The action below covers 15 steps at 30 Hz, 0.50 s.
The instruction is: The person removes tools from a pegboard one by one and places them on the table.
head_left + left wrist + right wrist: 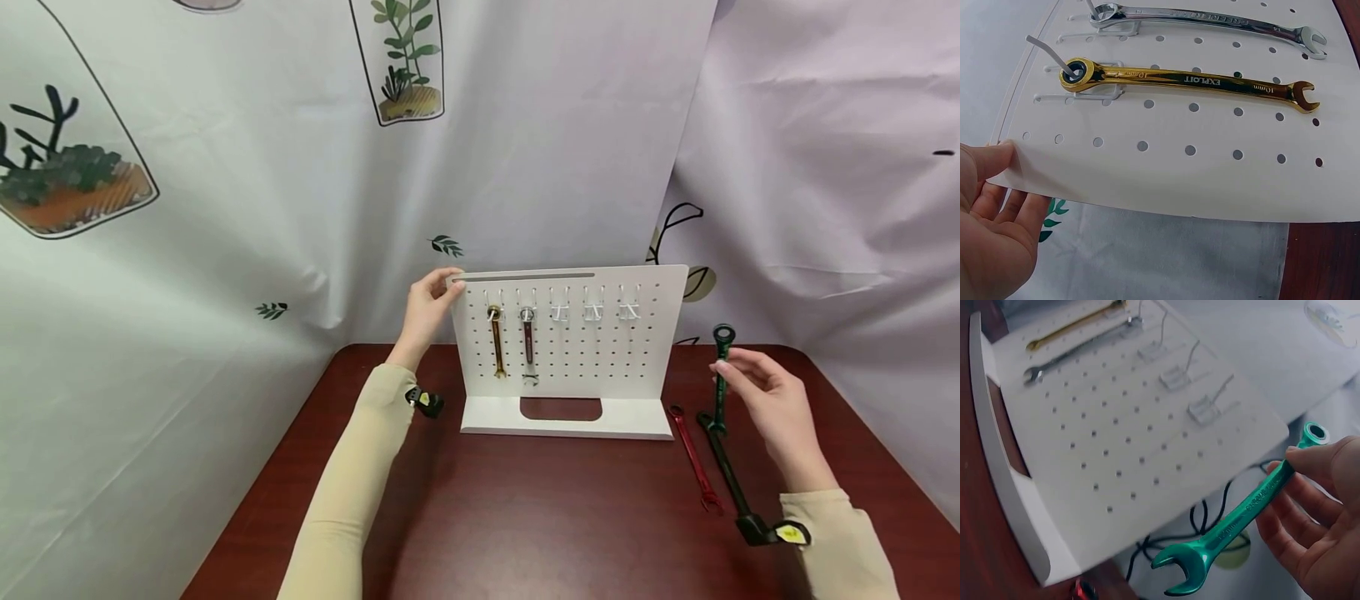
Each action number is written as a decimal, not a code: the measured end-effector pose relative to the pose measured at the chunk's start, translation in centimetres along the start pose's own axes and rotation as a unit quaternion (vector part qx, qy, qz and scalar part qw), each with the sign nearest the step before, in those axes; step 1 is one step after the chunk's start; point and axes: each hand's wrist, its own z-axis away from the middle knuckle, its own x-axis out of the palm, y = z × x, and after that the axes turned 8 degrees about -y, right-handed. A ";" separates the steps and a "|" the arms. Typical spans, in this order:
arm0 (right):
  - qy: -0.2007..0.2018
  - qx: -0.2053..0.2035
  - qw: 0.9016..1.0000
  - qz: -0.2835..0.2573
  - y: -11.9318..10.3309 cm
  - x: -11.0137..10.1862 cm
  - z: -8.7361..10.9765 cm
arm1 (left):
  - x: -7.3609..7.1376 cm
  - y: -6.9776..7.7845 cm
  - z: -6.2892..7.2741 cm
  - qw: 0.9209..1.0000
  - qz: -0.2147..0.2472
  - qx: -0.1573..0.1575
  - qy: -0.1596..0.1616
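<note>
My left hand (429,310) pinches the upper left corner of a white pegboard (645,367), its thumb in front and fingers behind. My right hand (772,404) holds a green combination wrench (1235,519) near its ring end, between thumb and fingers, right of the board. In the right wrist view its open jaw points down and left. A gold combination wrench (1197,81) marked 10mm hangs by its ring on the board's leftmost hook. Beside it, a silver combination wrench (1210,20) hangs on the second hook.
Three more hooks (593,310) project from the board, right of the silver wrench. A red wrench (693,458) and a dark green wrench (726,467) lie on the dark red table (555,508), right of the board's base. A patterned white curtain (562,167) hangs behind.
</note>
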 end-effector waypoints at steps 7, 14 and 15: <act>-0.015 0.031 0.999 0.042 1.7 -1.6 0.7 | 0.0 0.1 -0.1 1.000 -0.004 0.005 0.001; -0.052 0.045 0.996 0.063 4.0 -2.7 0.7 | -0.1 -0.1 0.1 1.000 0.000 0.023 0.004; -0.056 0.048 0.995 0.065 4.3 -2.8 0.7 | -0.1 -0.2 0.1 1.000 -0.001 0.022 0.004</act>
